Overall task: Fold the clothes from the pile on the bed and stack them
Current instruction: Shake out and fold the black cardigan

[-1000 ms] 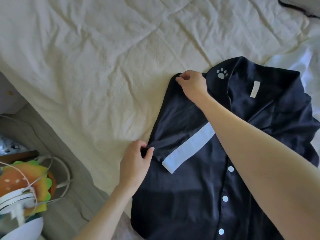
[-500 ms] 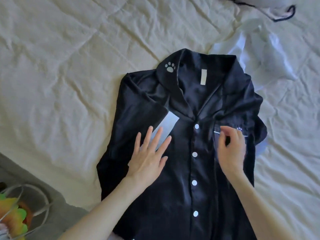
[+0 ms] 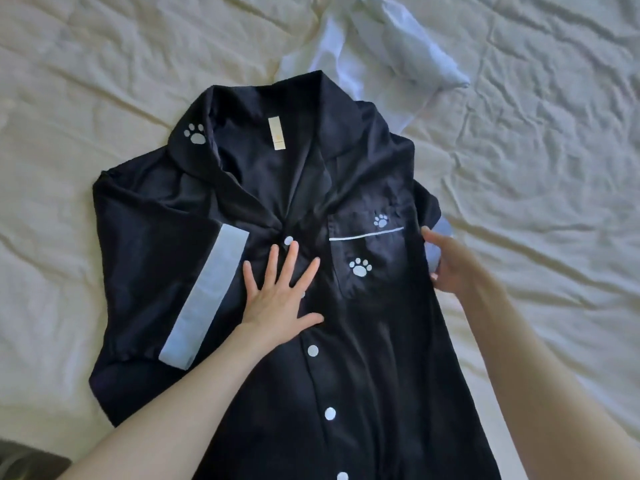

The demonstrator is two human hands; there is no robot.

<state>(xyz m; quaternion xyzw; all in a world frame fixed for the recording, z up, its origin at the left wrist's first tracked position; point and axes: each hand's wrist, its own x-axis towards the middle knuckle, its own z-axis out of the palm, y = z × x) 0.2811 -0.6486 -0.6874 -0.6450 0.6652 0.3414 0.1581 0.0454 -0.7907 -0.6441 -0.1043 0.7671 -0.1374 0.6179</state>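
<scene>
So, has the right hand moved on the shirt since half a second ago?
Yes. The right hand went from the chest pocket outward to the shirt's right edge, beside the folded sleeve cuff; the pocket now lies uncovered.

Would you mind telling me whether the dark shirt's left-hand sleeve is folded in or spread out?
Folded in: the sleeve's pale cuff band lies on top of the dark shirt, beside the flat left hand.
</scene>
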